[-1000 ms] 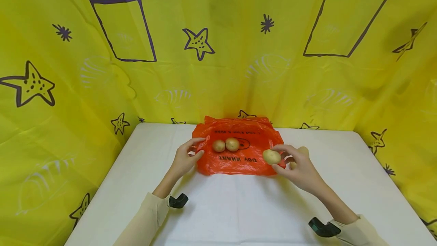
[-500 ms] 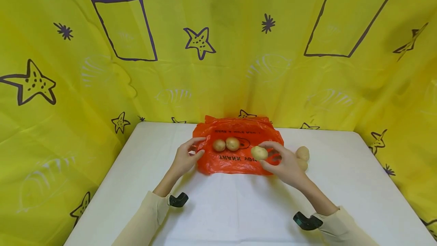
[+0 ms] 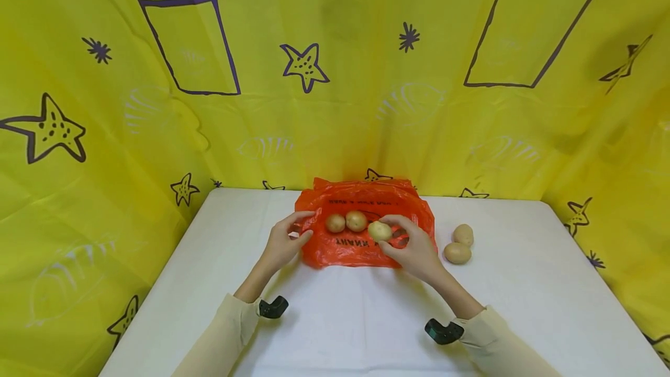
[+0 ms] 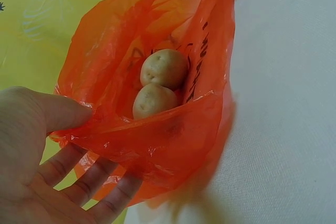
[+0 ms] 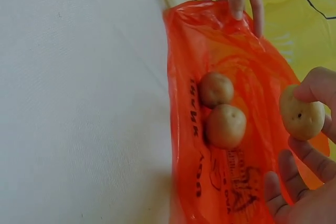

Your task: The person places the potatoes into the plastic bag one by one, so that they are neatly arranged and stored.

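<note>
A red plastic bag [image 3: 335, 252] with printed words lies at the table's far side. Two potatoes [image 3: 335, 223] [image 4: 164, 68] sit side by side on it, touching. The left hand [image 3: 283, 243] grips the bag's left edge; in the left wrist view its thumb lies on the inner side of the rim and the fingers behind the plastic. The right hand [image 3: 417, 251] pinches a third potato [image 3: 379, 231] [image 5: 301, 113] between thumb and finger, above the bag just right of the pair. Its other fingers are spread behind.
Two more potatoes [image 3: 458, 253] lie touching on the white table [image 3: 345, 330], right of the bag. A yellow curtain [image 3: 345, 121] with drawn stars hangs behind and along both sides. Each wrist bears a black camera mount [image 3: 273, 307].
The right hand has moved left with its potato, from the bag's right edge to near the pair. The two potatoes on the table are now uncovered. The left hand has stayed in place.
</note>
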The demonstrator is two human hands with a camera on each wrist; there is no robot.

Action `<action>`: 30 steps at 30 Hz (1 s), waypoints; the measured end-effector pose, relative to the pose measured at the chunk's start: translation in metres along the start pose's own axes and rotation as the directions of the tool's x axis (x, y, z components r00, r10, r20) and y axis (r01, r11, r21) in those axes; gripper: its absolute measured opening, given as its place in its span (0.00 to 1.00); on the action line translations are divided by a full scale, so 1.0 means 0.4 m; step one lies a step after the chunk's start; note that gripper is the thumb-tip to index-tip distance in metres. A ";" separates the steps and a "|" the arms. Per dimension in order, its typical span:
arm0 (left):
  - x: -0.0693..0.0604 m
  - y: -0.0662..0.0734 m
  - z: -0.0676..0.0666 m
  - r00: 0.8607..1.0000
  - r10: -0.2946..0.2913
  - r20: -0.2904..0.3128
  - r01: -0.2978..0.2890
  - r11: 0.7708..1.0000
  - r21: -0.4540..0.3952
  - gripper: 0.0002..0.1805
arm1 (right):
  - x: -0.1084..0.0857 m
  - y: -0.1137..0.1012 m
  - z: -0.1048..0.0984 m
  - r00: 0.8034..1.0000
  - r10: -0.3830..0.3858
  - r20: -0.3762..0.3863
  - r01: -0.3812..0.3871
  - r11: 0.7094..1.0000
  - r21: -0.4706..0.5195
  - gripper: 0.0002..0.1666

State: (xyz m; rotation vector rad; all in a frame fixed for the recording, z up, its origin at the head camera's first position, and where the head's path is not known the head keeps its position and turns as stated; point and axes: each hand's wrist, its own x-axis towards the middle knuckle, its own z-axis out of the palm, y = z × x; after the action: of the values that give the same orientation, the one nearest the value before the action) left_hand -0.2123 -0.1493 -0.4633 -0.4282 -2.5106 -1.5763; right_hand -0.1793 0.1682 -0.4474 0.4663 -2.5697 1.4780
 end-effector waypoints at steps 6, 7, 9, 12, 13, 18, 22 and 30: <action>-0.001 0.002 0.000 1.000 -0.004 0.003 0.004 1.000 0.002 0.22 | 0.015 0.007 0.024 0.999 0.035 0.002 -0.035 0.996 0.079 0.26; 0.000 0.002 -0.001 1.000 -0.003 0.003 0.003 1.000 0.003 0.22 | 0.017 0.006 0.027 0.999 0.042 0.003 -0.042 0.995 0.087 0.26; 0.001 0.000 -0.001 1.000 0.000 0.002 0.000 1.000 0.005 0.22 | 0.022 0.005 0.035 0.998 0.066 0.000 -0.066 0.994 0.092 0.26; 0.002 -0.002 -0.001 1.000 0.005 0.001 -0.005 1.000 0.005 0.21 | 0.029 0.004 0.045 0.993 0.120 -0.006 -0.119 0.987 0.107 0.26; 0.002 -0.002 -0.001 1.000 0.006 0.002 -0.006 1.000 0.004 0.21 | 0.031 0.003 0.048 0.990 0.140 -0.015 -0.137 0.984 0.112 0.26; 0.002 -0.001 -0.001 1.000 0.016 0.004 -0.016 1.000 -0.001 0.21 | 0.045 0.007 0.066 0.977 0.206 -0.056 -0.197 0.971 0.133 0.27; 0.001 -0.001 0.000 1.000 0.025 0.004 -0.025 1.000 -0.004 0.22 | 0.056 0.016 0.079 0.969 0.236 -0.078 -0.223 0.964 0.142 0.28; 0.001 -0.001 0.001 0.999 0.037 0.000 -0.037 0.999 -0.020 0.21 | 0.068 0.032 0.094 0.944 0.306 -0.122 -0.292 0.949 0.121 0.28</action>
State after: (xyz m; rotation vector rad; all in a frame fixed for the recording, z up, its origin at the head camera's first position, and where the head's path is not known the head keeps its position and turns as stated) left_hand -0.2127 -0.1490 -0.4637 -0.4744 -2.4739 -1.5899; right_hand -0.2079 0.1365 -0.4696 -0.0228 -2.5478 1.6749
